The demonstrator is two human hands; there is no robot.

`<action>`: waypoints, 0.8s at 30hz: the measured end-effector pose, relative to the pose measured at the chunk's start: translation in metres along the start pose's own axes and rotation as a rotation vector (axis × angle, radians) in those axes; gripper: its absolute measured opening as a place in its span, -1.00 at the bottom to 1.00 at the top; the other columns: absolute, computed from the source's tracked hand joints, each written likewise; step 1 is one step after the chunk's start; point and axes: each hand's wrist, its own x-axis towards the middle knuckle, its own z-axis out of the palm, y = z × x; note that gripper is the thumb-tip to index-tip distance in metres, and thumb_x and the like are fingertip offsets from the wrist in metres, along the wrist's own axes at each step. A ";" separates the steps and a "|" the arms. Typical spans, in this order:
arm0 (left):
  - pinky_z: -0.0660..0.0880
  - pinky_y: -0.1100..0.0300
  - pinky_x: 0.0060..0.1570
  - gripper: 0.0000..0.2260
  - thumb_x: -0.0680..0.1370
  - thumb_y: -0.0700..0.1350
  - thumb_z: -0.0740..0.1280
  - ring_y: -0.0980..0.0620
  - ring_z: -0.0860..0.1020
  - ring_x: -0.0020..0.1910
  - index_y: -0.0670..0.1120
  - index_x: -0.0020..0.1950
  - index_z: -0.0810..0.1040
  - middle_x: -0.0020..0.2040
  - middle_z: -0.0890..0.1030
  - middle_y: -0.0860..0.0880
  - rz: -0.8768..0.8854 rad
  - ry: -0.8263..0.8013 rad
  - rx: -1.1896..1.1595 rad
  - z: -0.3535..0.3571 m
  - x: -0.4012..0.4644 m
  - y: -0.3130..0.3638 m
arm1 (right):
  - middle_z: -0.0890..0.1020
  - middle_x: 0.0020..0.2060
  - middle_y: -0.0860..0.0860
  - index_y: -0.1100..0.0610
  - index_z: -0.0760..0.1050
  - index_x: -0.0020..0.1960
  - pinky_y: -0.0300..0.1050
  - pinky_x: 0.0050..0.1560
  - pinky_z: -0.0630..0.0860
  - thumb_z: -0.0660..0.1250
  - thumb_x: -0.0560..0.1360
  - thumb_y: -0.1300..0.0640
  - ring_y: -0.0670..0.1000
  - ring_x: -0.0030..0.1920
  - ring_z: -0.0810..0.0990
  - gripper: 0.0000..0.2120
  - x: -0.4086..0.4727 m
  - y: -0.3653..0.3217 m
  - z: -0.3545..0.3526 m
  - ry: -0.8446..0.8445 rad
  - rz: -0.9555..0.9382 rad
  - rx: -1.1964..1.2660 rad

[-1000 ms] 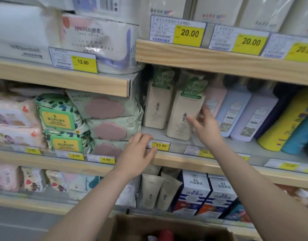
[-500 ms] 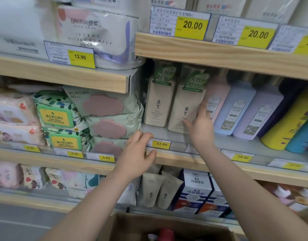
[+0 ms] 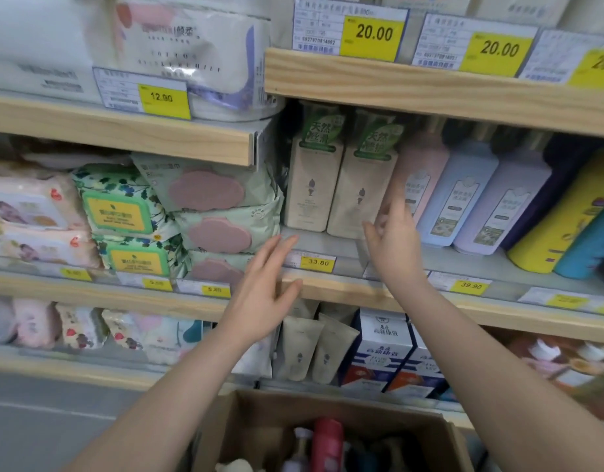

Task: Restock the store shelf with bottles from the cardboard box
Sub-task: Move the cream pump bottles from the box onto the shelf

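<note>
Head view: two bare hands raised at a store shelf (image 3: 331, 287), above an open cardboard box (image 3: 259, 424).

Left hand (image 3: 263, 284) spread, grip released and empty, hovering in front of the shelf edge beside the 33.80 price tag (image 3: 317, 263). Right hand (image 3: 394, 247) blurred, grip released, fingers loose just in front of the right-hand of two beige bottles (image 3: 360, 195) standing upright on the shelf; touching or not, cannot tell. Pink bottle (image 3: 421, 172), blue bottle (image 3: 464, 195) and lilac bottle (image 3: 508, 202) leaning to the right of it. Red bottle (image 3: 328, 441) in the box below, among others.
</note>
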 end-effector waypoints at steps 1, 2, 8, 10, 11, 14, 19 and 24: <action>0.37 -0.09 0.32 -0.45 0.56 -0.05 0.26 -0.05 0.30 0.42 0.21 0.49 0.11 0.50 0.16 0.12 -0.010 0.015 -0.019 -0.002 -0.010 0.001 | 0.48 0.09 0.14 0.05 0.02 0.50 0.02 -0.07 0.49 0.27 0.52 0.16 0.14 0.05 0.49 -0.35 -0.011 -0.003 -0.004 0.008 -0.064 -0.006; 0.39 -0.11 0.30 -0.45 0.57 -0.06 0.25 0.00 0.29 0.42 0.22 0.49 0.11 0.48 0.19 0.14 -0.016 0.030 -0.048 -0.004 -0.020 0.000 | 0.48 0.12 0.11 0.03 0.03 0.49 0.00 -0.09 0.49 0.26 0.53 0.14 0.11 0.07 0.49 -0.38 -0.024 -0.008 -0.007 0.012 -0.124 -0.011; 0.43 -0.05 0.24 -0.60 0.58 0.03 0.20 -0.02 0.41 0.30 0.13 0.43 0.30 0.31 0.45 0.01 -0.206 0.115 0.044 -0.018 -0.108 -0.038 | 0.50 0.13 0.06 0.04 0.12 0.47 -0.10 -0.15 0.47 0.23 0.53 0.11 0.04 0.06 0.48 -0.44 -0.116 -0.026 -0.013 -0.152 -0.269 0.041; 0.44 -0.09 0.23 -0.64 0.60 -0.01 0.19 -0.05 0.43 0.29 0.07 0.41 0.36 0.30 0.48 -0.04 -0.330 0.112 0.021 -0.016 -0.146 -0.054 | 0.49 0.15 0.05 0.02 0.17 0.45 -0.09 -0.13 0.49 0.24 0.53 0.10 0.04 0.08 0.49 -0.48 -0.152 -0.026 -0.007 -0.233 -0.253 0.076; 0.43 -0.08 0.25 -0.65 0.60 -0.03 0.19 -0.06 0.44 0.30 0.05 0.39 0.38 0.30 0.49 -0.06 -0.384 0.103 0.024 -0.013 -0.165 -0.062 | 0.49 0.15 0.04 0.02 0.20 0.43 -0.12 -0.12 0.48 0.25 0.53 0.09 0.04 0.09 0.50 -0.50 -0.170 -0.026 -0.002 -0.278 -0.247 0.084; 0.36 0.15 0.27 -0.70 0.59 -0.13 0.22 -0.04 0.48 0.26 -0.02 0.33 0.46 0.27 0.54 -0.07 -0.503 0.059 0.034 -0.004 -0.219 -0.084 | 0.48 0.12 -0.02 -0.02 0.29 0.38 -0.25 -0.11 0.44 0.27 0.52 0.07 -0.02 0.07 0.52 -0.56 -0.224 -0.022 0.017 -0.440 -0.245 0.082; 0.31 0.13 0.37 -0.64 0.61 -0.17 0.19 0.04 0.45 0.31 -0.03 0.41 0.36 0.33 0.49 -0.05 -0.609 -0.190 -0.117 0.019 -0.282 -0.097 | 0.42 0.24 -0.09 -0.12 0.28 0.40 -0.25 0.08 0.41 0.20 0.56 -0.04 -0.06 0.18 0.47 -0.58 -0.293 -0.011 0.057 -0.792 -0.206 0.113; 0.29 0.19 0.36 -0.63 0.57 -0.27 0.22 0.03 0.44 0.30 -0.08 0.37 0.41 0.32 0.49 -0.05 -0.591 -0.187 -0.154 0.034 -0.287 -0.099 | 0.26 0.41 -0.10 -0.20 0.13 0.45 -0.19 0.31 0.22 0.03 0.62 -0.05 -0.03 0.37 0.27 -0.59 -0.323 0.000 0.087 -1.010 -0.274 0.095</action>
